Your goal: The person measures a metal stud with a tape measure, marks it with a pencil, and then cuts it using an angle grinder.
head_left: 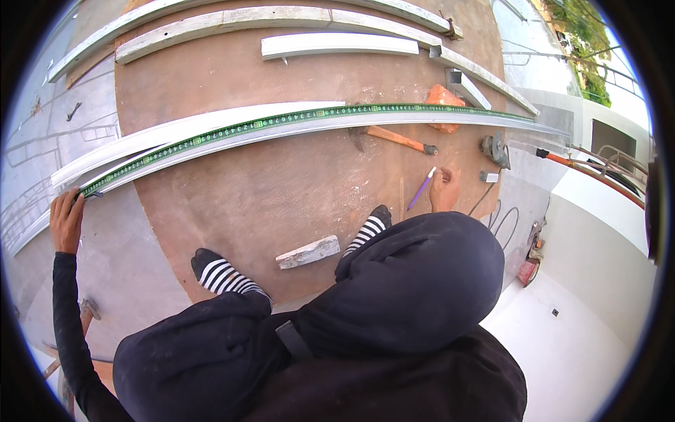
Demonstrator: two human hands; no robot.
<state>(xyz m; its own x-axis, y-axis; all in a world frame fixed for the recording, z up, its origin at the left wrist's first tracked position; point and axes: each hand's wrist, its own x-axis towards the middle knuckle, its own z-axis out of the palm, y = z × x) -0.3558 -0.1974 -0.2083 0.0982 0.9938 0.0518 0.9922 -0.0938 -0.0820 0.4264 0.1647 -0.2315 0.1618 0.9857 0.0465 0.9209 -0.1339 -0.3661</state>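
Observation:
At the far left my left hand [67, 221] pinches the end of a green tape measure [246, 126] against a long white metal profile [281, 128]. The tape runs extended along the profile toward the right. My right hand [445, 190] is down by my right knee with its fingers curled closed. Just left of it is a purple pen [422, 188] with a white end, close against the fingers; I cannot make out a grip on it. A hammer [397, 138] with an orange handle and an orange-red brick piece [444, 105] lie by the tape's right half.
A second white profile [204, 125] lies behind the tape. Farther back are a short white profile [337, 46] and long whitish beams [232, 24]. At right sit a grinder [494, 151] and cable [505, 218]. A whitish wood block [308, 252] lies between my feet on the brown board [246, 197].

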